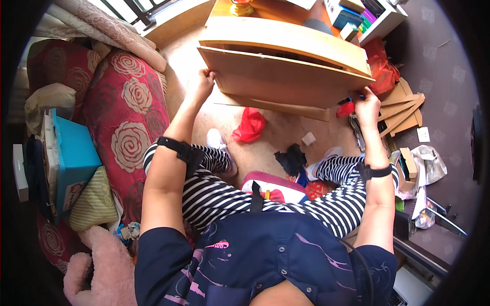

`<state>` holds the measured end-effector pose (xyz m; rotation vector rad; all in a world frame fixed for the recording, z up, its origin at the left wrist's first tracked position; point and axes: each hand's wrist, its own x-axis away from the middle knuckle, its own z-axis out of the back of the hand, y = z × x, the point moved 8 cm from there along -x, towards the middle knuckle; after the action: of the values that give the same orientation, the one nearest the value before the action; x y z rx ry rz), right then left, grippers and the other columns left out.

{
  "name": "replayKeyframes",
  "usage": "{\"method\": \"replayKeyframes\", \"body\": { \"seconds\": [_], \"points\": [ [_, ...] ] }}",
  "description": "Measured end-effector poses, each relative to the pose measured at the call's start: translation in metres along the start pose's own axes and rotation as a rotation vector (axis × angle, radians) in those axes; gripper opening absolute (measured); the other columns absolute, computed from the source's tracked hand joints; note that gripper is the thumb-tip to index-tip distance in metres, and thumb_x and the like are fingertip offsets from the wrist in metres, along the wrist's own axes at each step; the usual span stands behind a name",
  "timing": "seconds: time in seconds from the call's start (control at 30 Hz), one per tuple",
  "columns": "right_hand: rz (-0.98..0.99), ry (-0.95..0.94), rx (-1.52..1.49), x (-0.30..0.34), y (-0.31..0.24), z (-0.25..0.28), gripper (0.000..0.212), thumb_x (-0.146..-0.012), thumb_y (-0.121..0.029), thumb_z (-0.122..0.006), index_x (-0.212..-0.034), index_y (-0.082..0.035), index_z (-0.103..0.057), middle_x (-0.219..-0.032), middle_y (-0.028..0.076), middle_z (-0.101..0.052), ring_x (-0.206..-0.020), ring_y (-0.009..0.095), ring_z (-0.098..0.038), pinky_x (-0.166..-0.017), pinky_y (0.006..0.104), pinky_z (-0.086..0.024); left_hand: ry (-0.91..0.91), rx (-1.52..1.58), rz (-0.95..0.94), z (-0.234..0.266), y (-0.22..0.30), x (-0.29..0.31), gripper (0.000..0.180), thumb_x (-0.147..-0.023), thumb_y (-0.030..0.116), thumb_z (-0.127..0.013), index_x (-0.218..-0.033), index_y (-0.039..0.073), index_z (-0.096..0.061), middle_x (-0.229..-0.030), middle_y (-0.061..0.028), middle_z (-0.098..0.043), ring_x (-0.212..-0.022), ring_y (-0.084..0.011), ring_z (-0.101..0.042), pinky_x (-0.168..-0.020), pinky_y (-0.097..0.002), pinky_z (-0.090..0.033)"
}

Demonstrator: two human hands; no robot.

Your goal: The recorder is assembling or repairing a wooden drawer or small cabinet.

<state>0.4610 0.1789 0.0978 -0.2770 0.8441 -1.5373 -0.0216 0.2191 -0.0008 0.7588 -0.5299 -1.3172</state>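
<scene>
A wide, flat wooden panel [286, 76] is tilted in front of the wooden desk [286, 31]. A dark gap shows between the panel's upper edge and the desk's curved front. My left hand [203, 82] is closed at the panel's left edge, thumb side up. At the right end, my right hand [366, 104] is closed on the panel's corner; its fingertips are partly hidden. A small red and dark object [346, 108] shows beside my right hand; its kind cannot be made out. A thin wooden strip [275, 106] shows along the panel's underside.
Red bag [249, 125] and black cloth [293, 160] lie on the floor between my feet. On the left stands a flower-patterned sofa [130, 92] with a blue box [76, 158]. Wooden pieces [400, 108] and a red plastic bag [382, 66] lie to the right.
</scene>
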Motion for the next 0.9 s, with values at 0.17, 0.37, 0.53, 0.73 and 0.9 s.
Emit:
{"method": "replayKeyframes", "body": {
  "seconds": [0.17, 0.37, 0.53, 0.73, 0.9],
  "points": [
    [-0.014, 0.018, -0.058, 0.004, 0.001, 0.004, 0.021, -0.076, -0.005, -0.065, -0.096, -0.003, -0.069, -0.083, 0.011, -0.071, -0.074, 0.014, -0.068, -0.072, 0.026, -0.051, -0.026, 0.106, 0.093, 0.011, 0.026, 0.011, 0.021, -0.091, 0.012, -0.055, -0.095, -0.004, -0.067, -0.067, -0.0029, -0.062, -0.06, -0.0078, -0.057, -0.055, -0.0221, -0.047],
    [-0.004, 0.051, -0.094, 0.005, -0.017, 0.021, 0.02, -0.077, -0.003, -0.064, -0.097, -0.003, -0.068, -0.081, 0.01, -0.07, -0.071, 0.012, -0.066, -0.071, 0.0256, -0.05, -0.04, 0.285, 0.125, 0.024, 0.043, 0.021, 0.021, -0.092, 0.011, -0.053, -0.097, -0.004, -0.066, -0.072, -0.0024, -0.062, -0.062, -0.0071, -0.056, -0.058, -0.0206, -0.047],
    [0.057, 0.103, -0.139, 0.001, -0.018, 0.028, 0.017, -0.078, -0.003, -0.064, -0.095, -0.002, -0.068, -0.074, 0.008, -0.069, -0.065, 0.01, -0.064, -0.066, 0.025, -0.05, -0.004, 0.257, 0.088, 0.032, 0.049, 0.023, 0.022, -0.092, 0.013, -0.056, -0.098, -0.005, -0.066, -0.071, -0.0023, -0.062, -0.062, -0.007, -0.055, -0.058, -0.0203, -0.047],
    [0.054, 0.17, -0.127, -0.004, -0.025, 0.039, 0.015, -0.078, -0.001, -0.064, -0.092, -0.002, -0.068, -0.067, 0.006, -0.066, -0.06, 0.01, -0.062, -0.06, 0.0244, -0.049, 0.077, 0.283, 0.047, 0.045, 0.064, 0.021, 0.026, -0.088, 0.019, -0.059, -0.102, -0.001, -0.068, -0.075, -0.0095, -0.069, -0.064, -0.0119, -0.062, -0.063, -0.0264, -0.049],
    [0.155, 0.226, -0.134, -0.007, -0.018, 0.033, 0.018, -0.073, 0.001, -0.066, -0.091, -0.002, -0.067, -0.081, 0.011, -0.068, -0.069, 0.017, -0.066, -0.065, 0.0281, -0.051, 0.066, 0.058, 0.042, 0.043, 0.061, 0.017, 0.032, -0.083, 0.027, -0.063, -0.102, 0.003, -0.069, -0.077, -0.012, -0.07, -0.069, -0.0166, -0.067, -0.067, -0.0291, -0.051]
  ]
}}
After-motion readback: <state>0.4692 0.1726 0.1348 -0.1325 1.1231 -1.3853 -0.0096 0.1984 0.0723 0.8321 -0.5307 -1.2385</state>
